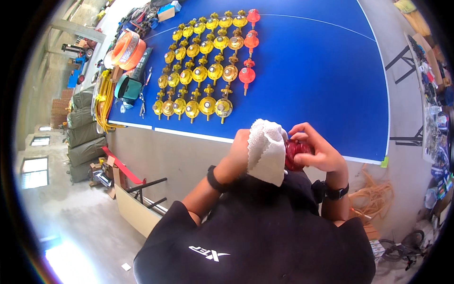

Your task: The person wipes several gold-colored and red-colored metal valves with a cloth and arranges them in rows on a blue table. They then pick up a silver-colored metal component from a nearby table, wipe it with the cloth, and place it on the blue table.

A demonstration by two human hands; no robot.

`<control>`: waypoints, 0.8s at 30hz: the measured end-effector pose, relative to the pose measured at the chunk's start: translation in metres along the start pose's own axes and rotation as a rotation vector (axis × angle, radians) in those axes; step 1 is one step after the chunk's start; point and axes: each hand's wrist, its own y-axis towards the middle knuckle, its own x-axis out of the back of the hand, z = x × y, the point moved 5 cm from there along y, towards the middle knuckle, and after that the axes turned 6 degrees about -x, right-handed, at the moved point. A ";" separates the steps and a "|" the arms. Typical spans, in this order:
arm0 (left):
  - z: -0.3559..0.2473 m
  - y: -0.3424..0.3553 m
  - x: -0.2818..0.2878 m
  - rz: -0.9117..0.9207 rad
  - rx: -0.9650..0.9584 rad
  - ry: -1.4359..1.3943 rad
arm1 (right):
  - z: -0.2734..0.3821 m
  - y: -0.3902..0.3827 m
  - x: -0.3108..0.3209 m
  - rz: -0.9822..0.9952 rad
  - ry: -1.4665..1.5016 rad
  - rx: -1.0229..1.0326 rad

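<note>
Right hand (pixel 323 150) grips a dark red, rounded part (pixel 297 154) between thumb and fingers, by the near edge of the blue table (pixel 321 90); its long axis and pointing direction seem too hidden to tell. Left hand (pixel 240 147), fingers largely covered, holds a white cloth (pixel 267 154) just left of it.

A black short-sleeved shirt (pixel 265 232) is dominating here, bold white lettering (pixel 209 253) popping against it! A dark left wristband (pixel 215 179) and dark right wristband (pixel 337 193) are showing too.
</note>
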 end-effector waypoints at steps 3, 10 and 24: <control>0.018 -0.001 0.014 0.061 -0.101 0.150 | -0.020 0.002 0.000 0.087 -0.037 -0.096; 0.024 0.007 0.041 0.012 0.029 -0.192 | -0.001 0.012 -0.023 -0.038 -0.378 0.020; -0.100 -0.056 0.202 -0.397 -0.200 0.336 | -0.138 0.173 -0.005 -0.329 -0.149 -0.396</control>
